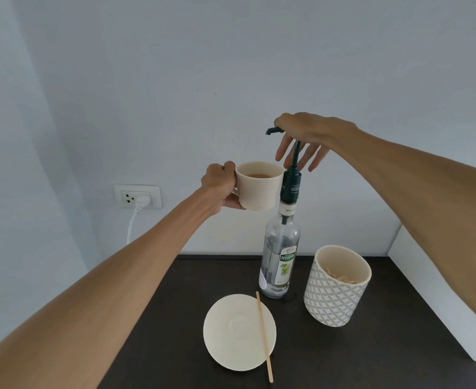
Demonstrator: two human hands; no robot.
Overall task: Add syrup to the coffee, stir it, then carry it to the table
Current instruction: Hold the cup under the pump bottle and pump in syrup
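The coffee cup is held in the air at about 11 o'clock from the syrup bottle, its rim just below and in front of the pump spout. It is a cream ceramic cup, rigid and breakable, with pale brown liquid well below the brim; it probably weighs enough that a tilt would slop the coffee. The left hand grips it at the handle side, fingers curled closed around the handle with the lower fingers propping the base, which looks like the sound place to hold it.

The right hand lies palm-down on the pump head, its fingers spread and drooping loosely past the stem, not wrapped around anything. The pump stem stands raised. The bottle is tall, narrow glass and nearly empty, so it may tip under an off-centre push; pressing straight down would be safer.

On the dark counter, a saucer sits at 7 o'clock from the bottle with a thin wooden stirrer laid across its right side, light and easy to pinch. A patterned pot stands at 3 o'clock.
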